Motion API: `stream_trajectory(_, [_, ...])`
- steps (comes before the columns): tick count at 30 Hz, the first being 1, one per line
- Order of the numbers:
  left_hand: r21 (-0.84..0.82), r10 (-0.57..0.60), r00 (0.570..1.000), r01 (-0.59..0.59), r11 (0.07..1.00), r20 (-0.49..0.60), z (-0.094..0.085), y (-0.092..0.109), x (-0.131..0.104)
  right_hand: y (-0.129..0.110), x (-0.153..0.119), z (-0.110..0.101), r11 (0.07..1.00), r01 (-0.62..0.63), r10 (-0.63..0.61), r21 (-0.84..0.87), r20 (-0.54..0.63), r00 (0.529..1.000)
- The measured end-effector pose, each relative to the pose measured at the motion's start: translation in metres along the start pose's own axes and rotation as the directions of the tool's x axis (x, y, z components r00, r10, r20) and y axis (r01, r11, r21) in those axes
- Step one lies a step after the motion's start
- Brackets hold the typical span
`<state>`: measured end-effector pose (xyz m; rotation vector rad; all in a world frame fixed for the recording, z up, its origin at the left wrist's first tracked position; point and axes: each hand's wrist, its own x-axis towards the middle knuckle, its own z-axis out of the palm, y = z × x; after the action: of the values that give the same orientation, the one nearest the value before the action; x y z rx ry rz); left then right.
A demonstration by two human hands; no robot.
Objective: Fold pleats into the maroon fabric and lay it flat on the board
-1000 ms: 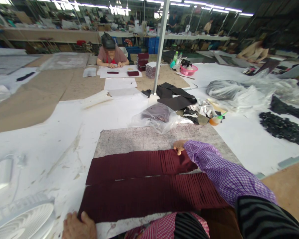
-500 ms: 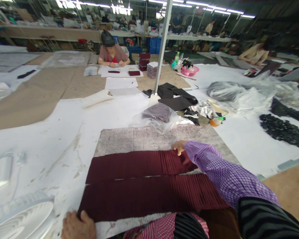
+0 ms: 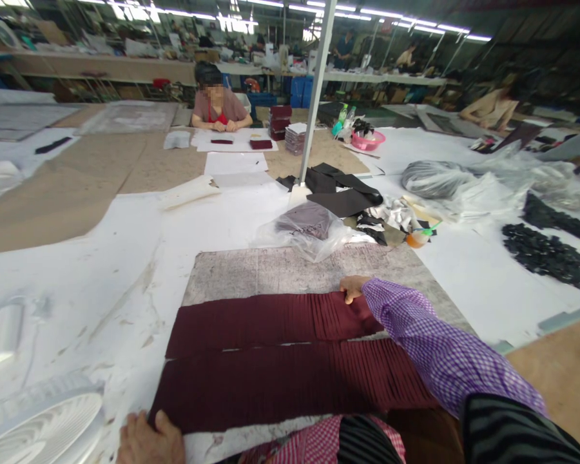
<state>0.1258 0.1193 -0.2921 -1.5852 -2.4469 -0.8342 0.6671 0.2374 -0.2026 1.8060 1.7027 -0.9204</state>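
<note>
Grey, stained rectangular board (image 3: 241,274) carries dark-red fabric strips (image 3: 251,386); at its near-left corner my left hand (image 3: 151,441) lies, thumb spread; toward its right side my right hand (image 3: 354,286) curls on them, pinch unclear

glare from far windows (image 3: 238,24) and tube lights (image 3: 381,13), dim distance, blurry, distorted edges

1. Left hand (image 3: 151,441), counter's (image 3: 125,277) near edge: wrist cut off by bottom of frame.
2. Right hand (image 3: 354,288): some fingers out of sight, grip unclear.
3. Maroon strips (image 3: 236,390): right ends partly hidden under purple sleeve (image 3: 410,322).
4. White fan (image 3: 43,425), toward near edge: cut off left and bottom.
5. Plastic bag (image 3: 328,240), mid-counter: marking illegible.
6. Background person (image 3: 406,57), beyond far edge: tiny, blurred.
</note>
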Motion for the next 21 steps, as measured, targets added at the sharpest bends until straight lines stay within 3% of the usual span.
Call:
stream_trajectory(4, [-0.002, -0.001, 1.0, 0.001, 1.0, -0.002, 0.001, -0.001, -0.001, -0.006, 0.002, 0.006, 0.995, -0.028, 0.026, -0.094, -0.018, 0.999])
stream_trajectory(8, [-0.005, -0.002, 1.0, 0.002, 1.0, -0.001, 0.001, -0.003, -0.002, -0.012, -0.012, 0.02, 0.989, -0.04, 0.009, -0.143, -0.214, 0.977])
stream_trajectory(14, [-0.016, -0.008, 1.0, 0.008, 1.0, -0.002, 0.002, -0.004, -0.002, -0.013, -0.041, 0.048, 0.99, 0.041, -0.107, -0.135, -0.532, 0.84])
stream_trajectory(16, [-0.011, -0.013, 1.0, 0.013, 1.0, -0.006, 0.004, -0.005, -0.002, -0.02, -0.039, 0.065, 0.99, 0.076, -0.134, -0.122, -0.592, 0.795])
stream_trajectory(21, [0.015, -0.014, 1.0, 0.014, 1.0, 0.022, 0.005, -0.006, 0.0, -0.059, -0.011, 0.103, 0.999, 0.046, -0.052, -0.027, -0.703, 0.709])
